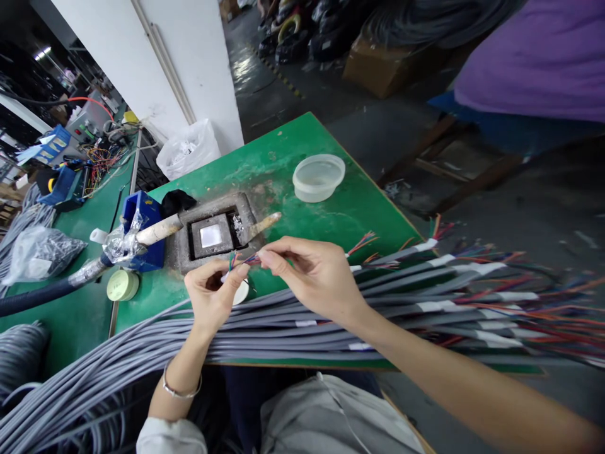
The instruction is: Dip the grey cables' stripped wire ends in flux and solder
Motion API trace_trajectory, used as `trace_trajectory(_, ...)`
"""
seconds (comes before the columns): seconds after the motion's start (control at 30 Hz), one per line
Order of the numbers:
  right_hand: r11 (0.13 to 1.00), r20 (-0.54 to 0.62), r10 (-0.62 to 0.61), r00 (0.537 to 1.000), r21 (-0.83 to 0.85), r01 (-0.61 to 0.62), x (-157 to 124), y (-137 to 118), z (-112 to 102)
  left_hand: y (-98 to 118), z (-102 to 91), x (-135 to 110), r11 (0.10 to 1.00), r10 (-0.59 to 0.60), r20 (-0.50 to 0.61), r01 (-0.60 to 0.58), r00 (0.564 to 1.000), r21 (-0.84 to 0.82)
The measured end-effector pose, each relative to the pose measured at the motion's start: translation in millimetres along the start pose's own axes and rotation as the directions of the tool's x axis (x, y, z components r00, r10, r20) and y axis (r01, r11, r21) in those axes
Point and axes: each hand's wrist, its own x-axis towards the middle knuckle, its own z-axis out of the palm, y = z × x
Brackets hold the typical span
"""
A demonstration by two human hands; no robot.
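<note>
Nearest of all is the grey cloth (326, 416) over the person's lap, just below the near edge of the green table (288, 148). Along that edge lies a thick bundle of grey cables (283, 318), fraying at the right into loose coloured strands. Above it the hands meet: the left hand (213, 291) has thumb and forefinger pinched on a few thin coloured wires (251, 258), and the right hand (317, 272) nips their ends, the grip narrow. Those wires sit mid-table, on the near side of a grimy pot (243, 203) with a shiny square centre (211, 236).

If that pot is hot, as I'd guess from its look, a slip towards the far side could burn the knuckles. Too hard a tug from the right fingers might snap a strand or jerk it out of the left's pinch. The bundle overhangs the table at both left and right, so a forearm's nudge could set cables sliding. The clear tub (317, 183), far and right of the pot, seems safely out of the way.
</note>
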Motion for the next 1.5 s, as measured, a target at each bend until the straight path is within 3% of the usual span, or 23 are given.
trace_trajectory(0.13,0.999,-0.025,-0.054,0.998,-0.001,0.054,-0.6,0.8,0.3,1.7,-0.8,2.2,0.999,-0.025,-0.028,0.025,0.999,-0.031)
trace_trajectory(0.27,0.996,-0.105,0.037,0.994,0.086,-0.028,1.8,0.8,-1.3,1.7,-3.1,2.1,0.999,-0.014,-0.052,0.012,0.999,-0.045)
trace_trajectory(0.53,0.961,0.05,0.135,0.99,0.239,-0.143,3.1,-3.6,1.3,1.2,-3.0,1.0,0.997,0.048,-0.054,-0.051,0.997,-0.051)
trace_trajectory(0.7,0.964,0.068,0.117,0.991,0.231,-0.13,2.4,-4.6,1.2,0.6,-2.2,0.8,0.999,0.048,-0.049,-0.049,0.998,-0.02)
trace_trajectory(0.93,0.999,-0.007,-0.047,0.999,0.007,0.047,-2.0,0.3,1.0,-3.0,-3.7,1.4,0.995,0.026,-0.046,-0.03,0.999,-0.1)
trace_trajectory(1.17,0.996,-0.135,0.034,0.99,0.09,-0.022,3.8,-2.9,-6.0,-2.6,-6.9,2.6,0.996,-0.003,-0.046,-0.001,0.999,-0.086)
trace_trajectory(1.37,0.998,-0.114,0.042,0.993,0.043,-0.038,3.6,0.9,-5.6,11.3,-21.3,14.5,0.995,-0.072,0.078,0.066,0.994,0.075)
trace_trajectory(1.5,0.998,-0.057,0.034,0.998,0.048,-0.032,3.2,1.7,-4.7,23.0,-26.7,17.4,0.99,-0.018,0.139,-0.002,0.99,0.139)
